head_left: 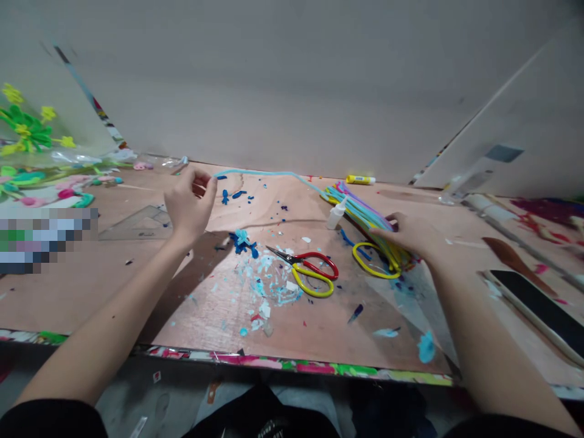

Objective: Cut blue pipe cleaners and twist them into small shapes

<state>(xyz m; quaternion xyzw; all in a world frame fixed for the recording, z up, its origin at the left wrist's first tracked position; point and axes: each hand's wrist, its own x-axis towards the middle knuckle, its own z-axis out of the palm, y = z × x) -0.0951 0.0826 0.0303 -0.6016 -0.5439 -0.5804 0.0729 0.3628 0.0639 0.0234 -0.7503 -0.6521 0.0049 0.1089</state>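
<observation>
My left hand (190,204) is raised over the table, thumb and fingers pinched on one end of a light blue pipe cleaner (274,173). The strand stretches right to a bundle of pipe cleaners (362,213) in yellow, blue and purple. Around the bundle's right side, my right hand (405,232) is closed, with some fingers hidden. A small white nozzle bottle (336,216) stands against the bundle's left side. Scissors (314,269) with red and yellow handles lie between my hands. Dark and light blue fuzzy pieces (244,242) lie left of them.
Light blue scraps (269,283) litter the middle. A yellow glue stick (360,180) lies by the back wall. On the left are a clear set square (139,224) and green and yellow fuzzy flowers (27,131). A phone (538,310) lies at right.
</observation>
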